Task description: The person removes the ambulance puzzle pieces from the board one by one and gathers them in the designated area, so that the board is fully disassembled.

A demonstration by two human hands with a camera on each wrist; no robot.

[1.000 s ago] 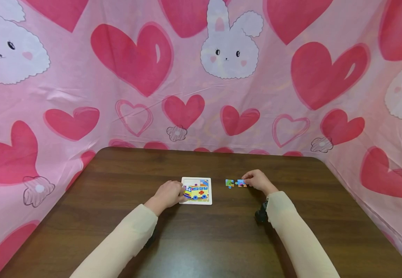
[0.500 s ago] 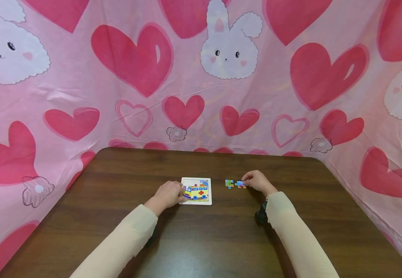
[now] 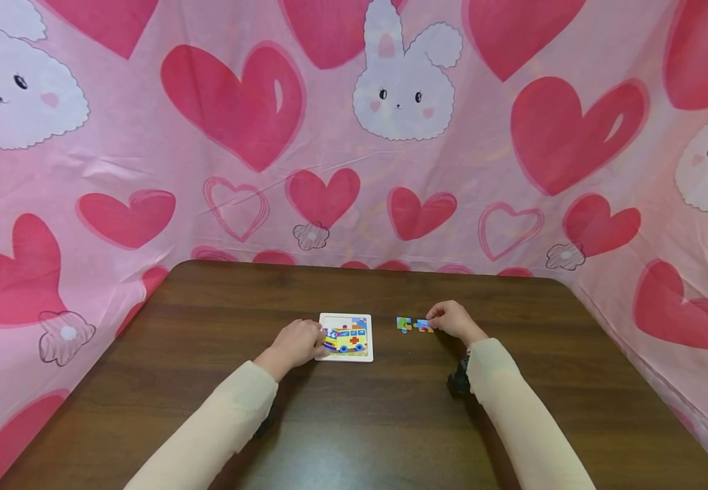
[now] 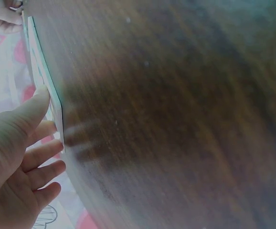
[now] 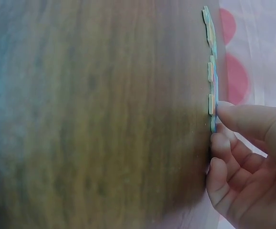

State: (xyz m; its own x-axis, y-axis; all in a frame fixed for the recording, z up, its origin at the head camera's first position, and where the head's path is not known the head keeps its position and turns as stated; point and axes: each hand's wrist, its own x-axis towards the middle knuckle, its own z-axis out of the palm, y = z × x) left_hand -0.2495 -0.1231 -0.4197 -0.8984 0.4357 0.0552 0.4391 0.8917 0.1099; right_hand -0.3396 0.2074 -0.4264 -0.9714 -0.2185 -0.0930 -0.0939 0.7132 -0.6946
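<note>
A white-framed jigsaw puzzle board [image 3: 346, 357] with a yellow ambulance picture lies flat on the table; a pale patch shows at its upper left. My left hand [image 3: 296, 344] holds the board's left edge. In the left wrist view, the thumb [image 4: 38, 102] presses its near edge while the other fingers lie by the side. To the right, my right hand [image 3: 455, 320] pinches a colourful jigsaw piece [image 3: 423, 326] at its right end, the piece still low on the tabletop. A second piece [image 3: 403, 324], green and blue, lies just left of it.
The brown wooden table [image 3: 366, 435] has rounded far corners. Behind it and at both sides hangs a pink cloth [image 3: 329, 150] with hearts and rabbits. A dark wrist camera [image 3: 459, 378] sits under the right sleeve.
Both hands stay nearly still, the left at the board and the right at the jigsaw piece. The pieces and board show no clear movement.
</note>
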